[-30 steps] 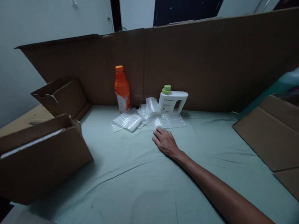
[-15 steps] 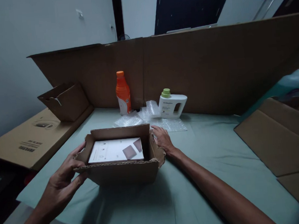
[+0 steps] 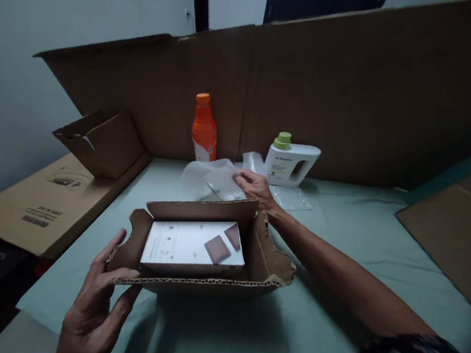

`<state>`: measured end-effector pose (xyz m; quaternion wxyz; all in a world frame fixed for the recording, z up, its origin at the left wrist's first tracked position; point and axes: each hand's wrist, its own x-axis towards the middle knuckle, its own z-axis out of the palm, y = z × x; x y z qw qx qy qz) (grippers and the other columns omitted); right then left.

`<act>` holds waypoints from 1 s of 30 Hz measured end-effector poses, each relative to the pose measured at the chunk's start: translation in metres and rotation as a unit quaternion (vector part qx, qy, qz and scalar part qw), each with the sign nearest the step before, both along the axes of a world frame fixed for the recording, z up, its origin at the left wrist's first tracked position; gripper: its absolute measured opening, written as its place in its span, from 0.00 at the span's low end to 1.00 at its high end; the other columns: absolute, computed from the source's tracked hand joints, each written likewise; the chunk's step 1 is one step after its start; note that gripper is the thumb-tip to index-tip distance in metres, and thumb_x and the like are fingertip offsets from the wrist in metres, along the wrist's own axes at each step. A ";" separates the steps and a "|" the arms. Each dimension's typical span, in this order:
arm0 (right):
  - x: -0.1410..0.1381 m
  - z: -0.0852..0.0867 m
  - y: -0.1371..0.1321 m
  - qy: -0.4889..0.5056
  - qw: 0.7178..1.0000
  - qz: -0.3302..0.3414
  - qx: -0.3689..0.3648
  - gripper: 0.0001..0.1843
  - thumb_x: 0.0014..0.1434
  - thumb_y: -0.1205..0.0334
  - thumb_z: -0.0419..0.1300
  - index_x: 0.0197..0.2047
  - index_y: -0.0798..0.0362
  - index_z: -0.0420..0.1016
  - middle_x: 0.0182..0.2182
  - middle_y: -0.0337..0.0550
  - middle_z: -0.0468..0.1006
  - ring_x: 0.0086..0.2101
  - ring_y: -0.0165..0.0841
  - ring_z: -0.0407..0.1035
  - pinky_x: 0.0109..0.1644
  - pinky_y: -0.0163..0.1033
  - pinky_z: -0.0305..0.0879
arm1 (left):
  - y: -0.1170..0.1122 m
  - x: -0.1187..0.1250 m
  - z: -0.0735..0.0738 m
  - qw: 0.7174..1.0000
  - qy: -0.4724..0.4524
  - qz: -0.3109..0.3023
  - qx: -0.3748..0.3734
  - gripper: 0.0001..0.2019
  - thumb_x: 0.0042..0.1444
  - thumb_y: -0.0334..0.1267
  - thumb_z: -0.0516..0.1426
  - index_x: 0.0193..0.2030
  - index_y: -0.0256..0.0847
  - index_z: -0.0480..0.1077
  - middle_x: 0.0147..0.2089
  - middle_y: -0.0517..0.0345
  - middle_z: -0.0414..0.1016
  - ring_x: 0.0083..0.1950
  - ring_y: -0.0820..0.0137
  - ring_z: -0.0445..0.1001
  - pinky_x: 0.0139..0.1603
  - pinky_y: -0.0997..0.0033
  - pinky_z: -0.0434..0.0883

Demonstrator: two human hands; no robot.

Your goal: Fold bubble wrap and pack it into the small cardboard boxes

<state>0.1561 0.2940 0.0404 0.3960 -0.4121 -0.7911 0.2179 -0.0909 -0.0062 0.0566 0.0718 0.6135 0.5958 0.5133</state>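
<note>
An open-topped cardboard box [image 3: 211,284] stands in front of me with a white printed carton [image 3: 184,248] lying inside it. My left hand [image 3: 94,296] grips the box's near left corner, the cardboard edge between thumb and fingers. Beyond the box's far right corner, my right hand [image 3: 256,188] pinches a sheet of bubble wrap [image 3: 222,182], which is partly lifted and blurred by motion. More bubble wrap [image 3: 292,198] lies flat to the right of that hand, under a white jug with a green cap [image 3: 291,161]. Behind the lifted sheet is an orange bottle [image 3: 204,127], its base hidden.
A tall cardboard panel [image 3: 313,83] walls off the back of the pale green table surface [image 3: 337,223]. On the left, a smaller open box [image 3: 111,145] rests on a flat printed carton [image 3: 38,214]. Another piece of cardboard [image 3: 452,235] stands at the right.
My right hand has moved from beside the box's right wall to the bubble wrap and raised a sheet. The view has shifted, and my left hand stays at the box's corner.
</note>
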 end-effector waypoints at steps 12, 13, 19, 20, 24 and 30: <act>0.238 -0.023 -0.145 -0.036 0.950 -0.276 -0.140 0.28 0.52 0.42 0.63 0.48 0.54 0.78 0.44 0.54 0.80 0.44 0.48 0.74 0.40 0.47 0.71 | -0.010 0.036 -0.067 0.935 -0.266 0.162 -0.172 0.39 0.48 0.50 0.66 0.67 0.51 0.59 0.64 0.53 0.71 0.67 0.51 0.67 0.70 0.47 0.64; 0.237 -0.022 -0.152 -0.058 0.950 -0.291 -0.094 0.27 0.54 0.43 0.62 0.51 0.53 0.77 0.49 0.55 0.79 0.48 0.50 0.73 0.41 0.48 0.72 | -0.008 0.038 -0.068 0.931 -0.261 0.163 -0.197 0.38 0.47 0.51 0.66 0.65 0.49 0.61 0.61 0.52 0.73 0.65 0.51 0.70 0.68 0.48 0.65; 0.148 -0.011 -0.194 -0.041 0.985 0.026 -0.164 0.29 0.62 0.55 0.61 0.65 0.48 0.66 0.60 0.52 0.72 0.55 0.45 0.70 0.50 0.51 0.74 | 0.003 0.042 -0.072 0.927 -0.154 0.225 -0.259 0.33 0.47 0.55 0.63 0.57 0.40 0.67 0.49 0.46 0.79 0.52 0.50 0.78 0.52 0.51 0.76; 0.130 -0.013 -0.198 -0.035 0.979 0.089 -0.178 0.34 0.60 0.57 0.62 0.68 0.49 0.63 0.62 0.53 0.70 0.57 0.47 0.68 0.54 0.53 0.72 | 0.002 0.042 -0.074 0.925 -0.141 0.232 -0.265 0.32 0.47 0.55 0.62 0.56 0.39 0.67 0.48 0.46 0.79 0.51 0.50 0.78 0.51 0.51 0.76; 0.083 -0.025 -0.198 0.002 0.970 0.172 -0.173 0.44 0.53 0.61 0.67 0.71 0.52 0.57 0.65 0.57 0.66 0.61 0.50 0.63 0.64 0.60 0.62 | 0.008 0.036 -0.080 0.928 -0.121 0.236 -0.260 0.32 0.47 0.57 0.62 0.55 0.38 0.68 0.45 0.45 0.79 0.49 0.50 0.77 0.50 0.50 0.75; 0.084 -0.034 -0.150 -0.006 0.978 0.154 -0.141 0.40 0.54 0.62 0.64 0.68 0.57 0.61 0.64 0.58 0.67 0.63 0.46 0.63 0.65 0.56 0.61 | 0.074 0.031 -0.071 0.937 -0.174 0.184 -0.241 0.38 0.40 0.56 0.65 0.56 0.38 0.66 0.51 0.43 0.76 0.54 0.49 0.74 0.54 0.51 0.72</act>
